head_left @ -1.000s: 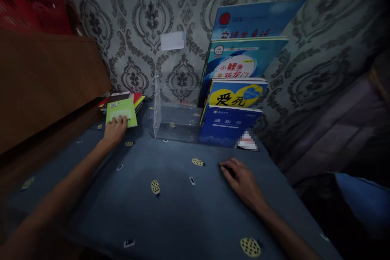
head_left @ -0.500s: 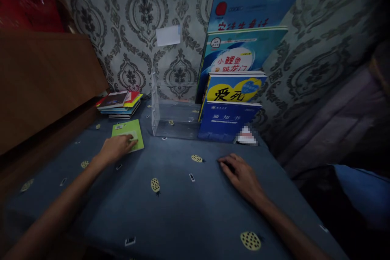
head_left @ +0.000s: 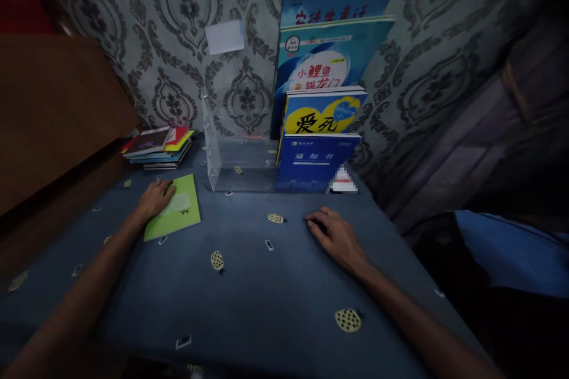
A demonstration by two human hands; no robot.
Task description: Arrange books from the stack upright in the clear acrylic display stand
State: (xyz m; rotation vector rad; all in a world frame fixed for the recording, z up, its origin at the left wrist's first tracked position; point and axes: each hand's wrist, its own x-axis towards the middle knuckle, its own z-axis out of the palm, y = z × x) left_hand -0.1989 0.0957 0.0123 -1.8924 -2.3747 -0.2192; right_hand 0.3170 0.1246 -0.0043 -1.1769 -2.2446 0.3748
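A thin green booklet (head_left: 192, 213) with a pale label lies flat on the tablecloth at the left. My left hand (head_left: 156, 197) is closed at its upper left corner, thumb over the cover; the fingers under or behind the edge are partly hidden. On the bare cloth right of centre rests my right hand (head_left: 335, 235), loosely curled with a gap between thumb and forefinger and nothing seen in it. Ahead of it, a clear plastic book rack (head_left: 214, 157) holds a blue notice booklet (head_left: 311, 174), a blue-and-yellow book (head_left: 291, 121) and taller picture books (head_left: 288, 68) in its right half.
A small pile of books (head_left: 160, 154) sits behind the green booklet. A wooden cabinet (head_left: 57, 106) borders the left side. Dark drapery (head_left: 480, 124) and blue fabric (head_left: 511, 249) are at the right. A white card (head_left: 225, 37) hangs on the patterned wall (head_left: 178, 12).
The green booklet has come slightly nearer, with more of its cover showing. My left hand has shifted from its middle to its left corner. The view has swung slightly; my right hand stays resting.
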